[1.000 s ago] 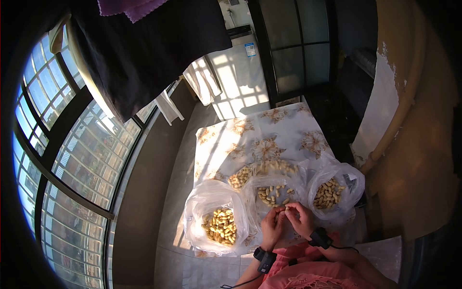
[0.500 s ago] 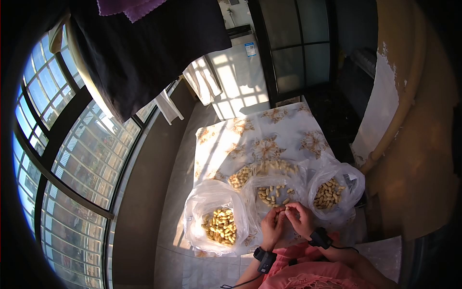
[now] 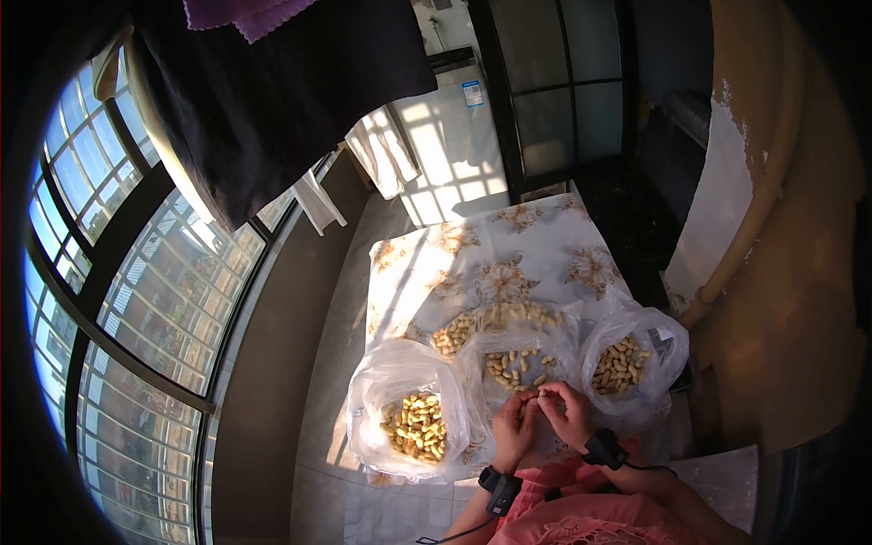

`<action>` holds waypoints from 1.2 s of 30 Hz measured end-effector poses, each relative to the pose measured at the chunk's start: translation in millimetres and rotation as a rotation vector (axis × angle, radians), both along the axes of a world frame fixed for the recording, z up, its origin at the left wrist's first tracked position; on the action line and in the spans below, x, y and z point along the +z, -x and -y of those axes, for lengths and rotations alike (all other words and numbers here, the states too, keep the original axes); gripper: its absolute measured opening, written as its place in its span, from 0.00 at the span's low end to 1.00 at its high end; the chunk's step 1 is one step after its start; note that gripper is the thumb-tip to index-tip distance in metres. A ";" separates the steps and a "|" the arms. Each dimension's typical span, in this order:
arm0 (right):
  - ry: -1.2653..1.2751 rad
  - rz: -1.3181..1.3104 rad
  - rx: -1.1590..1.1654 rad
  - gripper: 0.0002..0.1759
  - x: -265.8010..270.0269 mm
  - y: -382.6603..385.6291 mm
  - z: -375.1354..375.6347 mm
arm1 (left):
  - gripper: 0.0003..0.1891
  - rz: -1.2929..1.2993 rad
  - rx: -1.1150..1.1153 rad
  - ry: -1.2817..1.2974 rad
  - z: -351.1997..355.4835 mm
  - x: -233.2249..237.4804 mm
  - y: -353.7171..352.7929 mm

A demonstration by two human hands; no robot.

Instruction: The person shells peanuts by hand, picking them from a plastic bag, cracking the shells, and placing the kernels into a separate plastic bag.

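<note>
My left hand point(image 3: 514, 429) and my right hand point(image 3: 569, 416) meet at the fingertips above the near edge of the middle plastic bag. Both are closed in a pinch. A small pale-brown bit, seemingly a peanut point(image 3: 542, 392), shows at my right fingertips; what my left fingers pinch is hidden. Just beyond them, loose unshelled peanuts point(image 3: 518, 368) lie in the middle clear plastic bag point(image 3: 472, 374). To the left, an open plastic bag point(image 3: 371, 386) holds a sunlit pile of peanuts point(image 3: 416, 427). Another bag point(image 3: 670, 350) on the right contains more peanuts point(image 3: 621, 365).
Behind the middle bag, more peanuts point(image 3: 454, 336) lie under clear plastic. The bags stand on a table with a floral cloth point(image 3: 504, 277). Dark cloth point(image 3: 291, 100) hangs at upper left by the barred window point(image 3: 163, 300). A pipe point(image 3: 736, 259) runs along the right wall.
</note>
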State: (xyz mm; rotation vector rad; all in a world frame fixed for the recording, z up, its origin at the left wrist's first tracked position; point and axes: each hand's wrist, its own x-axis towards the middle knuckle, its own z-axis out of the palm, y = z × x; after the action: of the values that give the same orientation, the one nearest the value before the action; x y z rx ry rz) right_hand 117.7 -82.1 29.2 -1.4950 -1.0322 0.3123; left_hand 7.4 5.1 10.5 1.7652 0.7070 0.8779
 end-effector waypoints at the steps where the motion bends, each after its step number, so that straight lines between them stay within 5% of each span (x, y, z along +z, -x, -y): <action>1: -0.004 0.000 0.004 0.10 0.2 -0.1 0.0 | 0.10 0.000 0.000 0.000 0.0 -0.3 -0.1; 36: 0.004 -0.008 -0.023 0.10 0.3 1.3 0.1 | 0.10 -0.001 0.011 0.001 0.4 -1.3 -0.2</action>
State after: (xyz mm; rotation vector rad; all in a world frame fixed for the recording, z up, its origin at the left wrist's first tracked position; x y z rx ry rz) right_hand 116.4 -82.1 29.4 -1.5068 -1.0081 0.3037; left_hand 7.7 4.7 9.2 1.7629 0.7183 0.8840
